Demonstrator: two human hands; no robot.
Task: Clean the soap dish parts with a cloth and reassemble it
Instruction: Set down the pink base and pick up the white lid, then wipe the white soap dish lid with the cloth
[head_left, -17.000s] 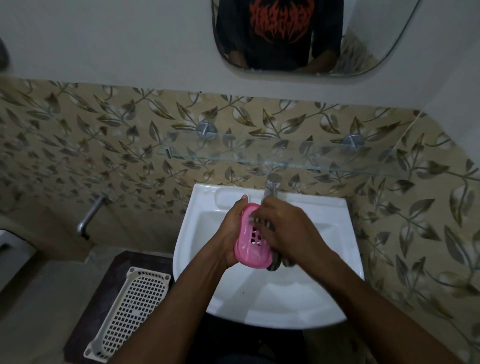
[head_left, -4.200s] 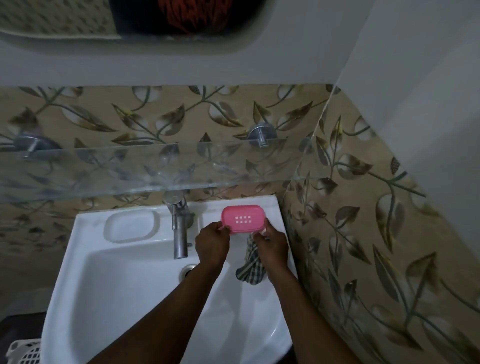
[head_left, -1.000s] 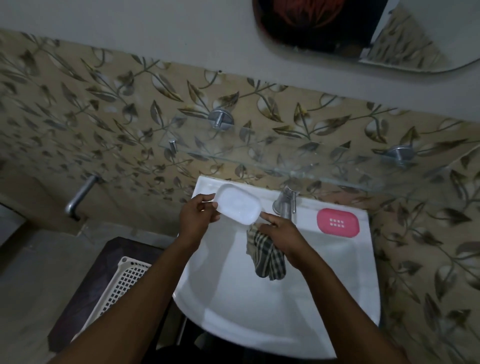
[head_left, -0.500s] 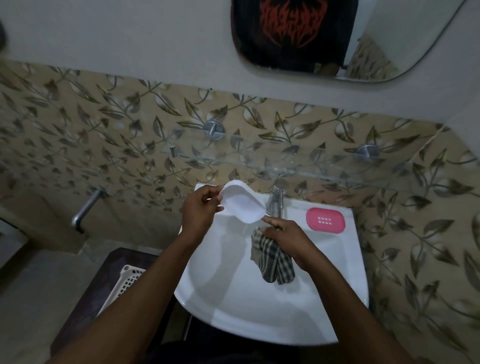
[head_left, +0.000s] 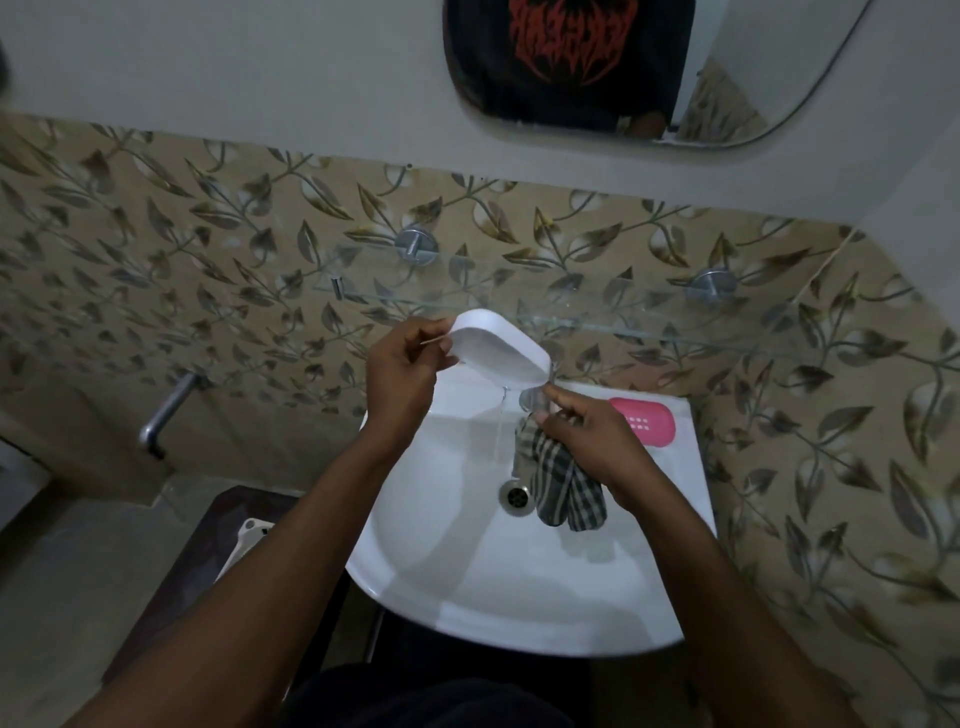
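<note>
My left hand (head_left: 402, 371) grips the far end of the white soap dish base (head_left: 498, 351) and holds it tilted over the sink (head_left: 467, 571). A thin stream of water runs from its lower corner into the basin. My right hand (head_left: 587, 436) steadies that lower corner with its fingertips while a checkered cloth (head_left: 563, 480) hangs from its palm above the drain (head_left: 515, 496). The pink perforated soap dish insert (head_left: 644, 421) lies flat on the sink's back right ledge.
The chrome tap (head_left: 530, 402) stands behind my right hand, mostly hidden. A glass shelf (head_left: 675, 332) juts out just above the dish. A white plastic basket (head_left: 244, 540) sits on a dark stool at the lower left. A pipe (head_left: 166, 415) sticks out of the left wall.
The white base has been lifted and tipped more steeply, and water now pours from its lower corner. The cloth still hangs from my right hand. The pink insert has not moved.
</note>
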